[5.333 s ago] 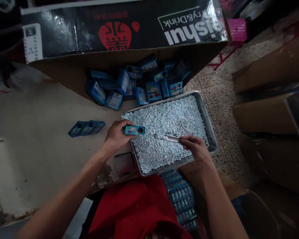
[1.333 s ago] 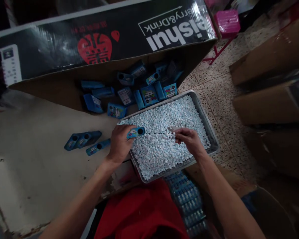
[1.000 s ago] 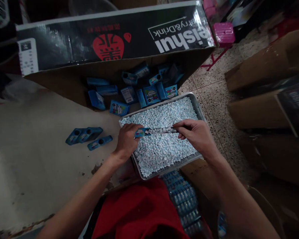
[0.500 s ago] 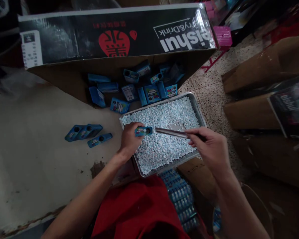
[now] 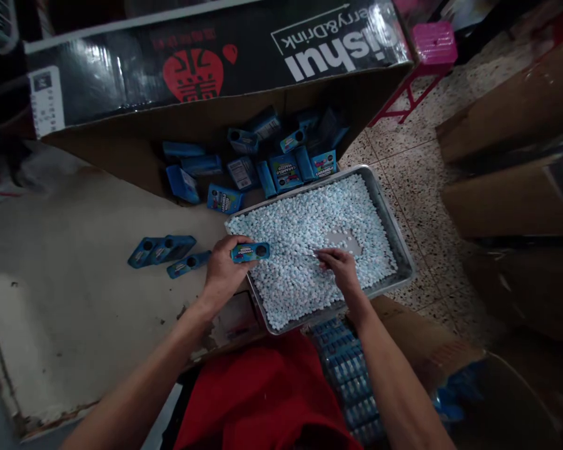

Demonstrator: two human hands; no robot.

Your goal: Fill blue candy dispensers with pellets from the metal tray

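My left hand (image 5: 223,270) grips a small blue candy box (image 5: 250,252) at the left edge of a metal tray (image 5: 400,247), its round hole facing up. The tray is heaped with small pale blue-white candies (image 5: 304,240). My right hand (image 5: 338,265) is down among the candies and holds a thin metal scoop (image 5: 312,253) that lies mostly buried, its tip pointing toward the box. A bare patch of tray floor shows just beyond my right hand.
Three filled blue boxes (image 5: 169,253) lie on the worn tabletop (image 5: 75,250) left of the tray. Several loose blue boxes (image 5: 263,162) sit in an open cardboard carton (image 5: 206,56) behind. Packed box rows (image 5: 347,375) lie below the tray. Cartons (image 5: 511,194) and a pink stool (image 5: 431,44) stand on the floor.
My right hand lifted a scoop lined with candies to the box's hole, drew it back empty, and has now dropped it into the candies. One more box lies on the table than 5.3 s ago.
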